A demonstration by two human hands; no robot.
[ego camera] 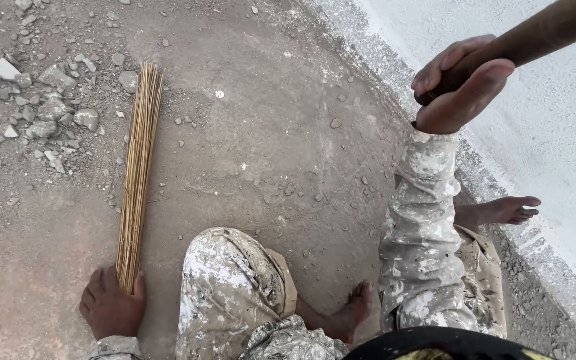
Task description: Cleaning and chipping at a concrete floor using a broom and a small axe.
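Partly hidden in right hand [458, 83]: dark handle [541, 32].

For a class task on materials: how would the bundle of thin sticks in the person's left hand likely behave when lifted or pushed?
The stick broom probably feels light: one left hand grips its end. Its thin, separate sticks would likely flex and splay when pushed against the gritty ground.

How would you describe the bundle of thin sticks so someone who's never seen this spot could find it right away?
Start at the dusty concrete floor and look left, toward the heap of grey rubble. Just right of that heap, a long bundle of thin straw-coloured sticks lies on the ground, its near end gripped in the left hand. It is the only long, golden, fibrous thing among grey stones and dust.
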